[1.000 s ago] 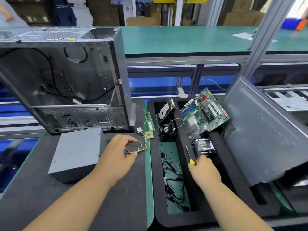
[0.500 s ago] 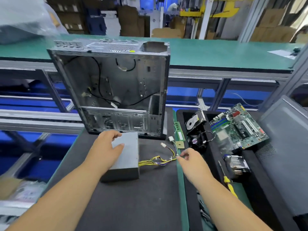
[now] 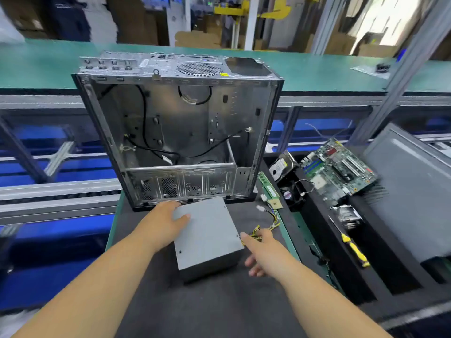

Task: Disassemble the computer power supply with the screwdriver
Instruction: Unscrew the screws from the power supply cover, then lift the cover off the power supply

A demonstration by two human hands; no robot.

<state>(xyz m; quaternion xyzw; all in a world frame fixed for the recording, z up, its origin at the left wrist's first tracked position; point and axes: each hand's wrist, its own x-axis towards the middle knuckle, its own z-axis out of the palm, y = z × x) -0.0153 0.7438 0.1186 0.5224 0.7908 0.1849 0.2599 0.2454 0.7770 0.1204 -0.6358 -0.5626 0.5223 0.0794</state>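
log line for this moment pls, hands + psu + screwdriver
left hand: rests on power supply top | right hand: open beside it, near yellow wires | screwdriver: unheld, in foam tray

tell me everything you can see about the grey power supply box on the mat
The power supply is a plain grey box that looks like sheet metal, with a few small holes or screws in its top face. It lies flat on the dark mat, just in front of the open case. A bundle of yellow and black wires leaves its right side. The left hand rests on its top left edge; the right hand reaches at its right side, by the wires.
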